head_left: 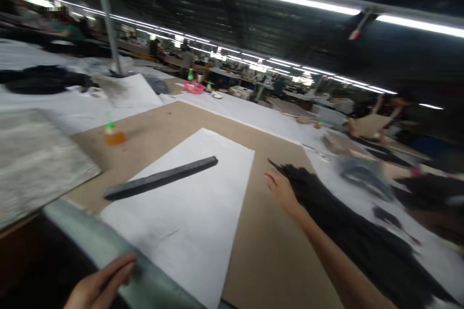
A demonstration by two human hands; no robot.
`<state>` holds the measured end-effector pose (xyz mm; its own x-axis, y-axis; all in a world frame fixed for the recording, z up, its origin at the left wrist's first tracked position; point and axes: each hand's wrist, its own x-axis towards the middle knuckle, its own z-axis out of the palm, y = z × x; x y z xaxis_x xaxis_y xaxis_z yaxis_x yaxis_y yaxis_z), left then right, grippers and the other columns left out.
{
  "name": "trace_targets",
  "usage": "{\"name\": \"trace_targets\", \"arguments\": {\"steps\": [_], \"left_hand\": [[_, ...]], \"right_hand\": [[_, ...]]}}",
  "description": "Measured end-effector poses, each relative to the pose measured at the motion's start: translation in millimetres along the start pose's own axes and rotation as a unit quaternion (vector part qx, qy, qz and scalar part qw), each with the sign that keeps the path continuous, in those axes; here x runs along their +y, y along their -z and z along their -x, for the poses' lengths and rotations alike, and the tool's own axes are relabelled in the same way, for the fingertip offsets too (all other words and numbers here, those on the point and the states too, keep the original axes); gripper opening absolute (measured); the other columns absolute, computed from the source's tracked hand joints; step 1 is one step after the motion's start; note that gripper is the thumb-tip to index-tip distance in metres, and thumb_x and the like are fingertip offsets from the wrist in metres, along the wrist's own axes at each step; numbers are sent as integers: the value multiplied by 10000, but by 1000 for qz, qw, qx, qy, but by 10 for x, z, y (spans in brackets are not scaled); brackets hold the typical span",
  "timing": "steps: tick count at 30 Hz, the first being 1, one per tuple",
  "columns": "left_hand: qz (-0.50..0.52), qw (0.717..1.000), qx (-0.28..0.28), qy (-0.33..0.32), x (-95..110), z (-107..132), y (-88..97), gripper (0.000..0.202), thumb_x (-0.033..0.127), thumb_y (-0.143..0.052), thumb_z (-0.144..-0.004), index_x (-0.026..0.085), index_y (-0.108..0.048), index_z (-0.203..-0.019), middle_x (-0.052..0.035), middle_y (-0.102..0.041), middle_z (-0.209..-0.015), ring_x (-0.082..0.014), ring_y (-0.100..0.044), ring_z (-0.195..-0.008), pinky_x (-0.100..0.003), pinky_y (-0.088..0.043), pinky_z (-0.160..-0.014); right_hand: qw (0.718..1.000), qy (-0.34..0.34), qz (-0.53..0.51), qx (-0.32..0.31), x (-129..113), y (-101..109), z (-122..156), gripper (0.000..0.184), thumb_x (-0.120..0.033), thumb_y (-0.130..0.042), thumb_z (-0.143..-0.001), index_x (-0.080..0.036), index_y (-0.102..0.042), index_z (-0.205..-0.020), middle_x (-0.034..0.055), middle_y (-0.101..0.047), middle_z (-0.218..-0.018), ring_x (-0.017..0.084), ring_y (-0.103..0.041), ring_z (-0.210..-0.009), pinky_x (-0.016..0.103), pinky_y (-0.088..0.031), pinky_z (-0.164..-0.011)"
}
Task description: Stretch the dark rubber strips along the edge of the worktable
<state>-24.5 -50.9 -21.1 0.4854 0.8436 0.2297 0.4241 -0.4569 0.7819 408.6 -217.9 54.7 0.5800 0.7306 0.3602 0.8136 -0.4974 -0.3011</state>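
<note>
My left hand (103,281) is low at the near edge, over the pale green rolled edge (148,270) of the table, fingers stretched out and holding nothing I can see. Further out, my right hand (284,193) reaches over the brown board (279,251), its slightly blurred fingers extended beside a black, ragged-edged piece of material (348,222). Whether the fingertips touch that piece, I cannot tell. Between my hands lies a white sheet (203,222), with a long dark bar (163,177) slanting across it and past its left edge.
A small bottle with orange liquid and a green tip (114,135) stands at the board's left. A grey-white slab (39,159) lies further left. Beyond are a pink basket (194,87) and a metal post (107,19). A person handles brown pieces (371,124) at the right.
</note>
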Motion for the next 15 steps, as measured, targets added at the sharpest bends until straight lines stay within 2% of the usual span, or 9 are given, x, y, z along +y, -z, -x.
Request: {"name": "trace_targets", "arguments": {"steps": [1,3,6,8,11,15], "left_hand": [[13,999,-31,-10,-18,41,54,289,498,-555,-780,243,-681,-827,25,-666,-700,-174,-626,-645,-217,-531,-591],[21,998,-56,-30,-9,54,138,254,415,-494,-845,239,-668,-900,6,-682,-823,-170,-632,-749,-226,-520,-705],[-19,997,-35,-72,29,-76,217,238,283,-420,-892,213,-647,-906,-28,-658,-868,-170,-598,-815,-257,-493,-754],[-55,994,-8,-92,29,-178,255,228,220,-409,-890,202,-636,-901,-38,-646,-883,-178,-575,-844,-286,-477,-777],[-95,989,22,-110,-8,-281,285,217,157,-410,-875,187,-623,-901,-49,-632,-917,-189,-555,-869,-322,-459,-802],[-123,983,15,-132,-67,-381,280,216,103,-413,-849,170,-618,-861,-53,-621,-902,-196,-550,-872,-338,-453,-804]], "right_hand": [[997,63,-33,-34,-363,-217,-27,262,-285,-380,-866,-217,-608,-976,28,-611,-963,158,-565,-872,279,-438,-785],[975,187,-75,-89,-1105,-596,-19,234,-293,-396,-885,-221,-597,-980,31,-602,-959,163,-556,-864,286,-431,-778],[940,318,-55,-110,-2102,-1002,46,161,-260,-470,-873,-229,-596,-968,32,-590,-971,168,-540,-849,294,-413,-779],[923,370,-24,-103,-2611,-1206,55,130,-229,-524,-847,-229,-599,-953,33,-588,-962,171,-534,-840,295,-403,-774],[907,412,25,-85,-3080,-1472,-11,146,-201,-541,-834,-220,-591,-970,47,-581,-963,187,-523,-880,309,-384,-793],[899,417,70,-113,-3283,-1730,-99,199,-91,-443,-844,-193,-583,-944,69,-573,-945,201,-503,-900,323,-363,-791]]}}
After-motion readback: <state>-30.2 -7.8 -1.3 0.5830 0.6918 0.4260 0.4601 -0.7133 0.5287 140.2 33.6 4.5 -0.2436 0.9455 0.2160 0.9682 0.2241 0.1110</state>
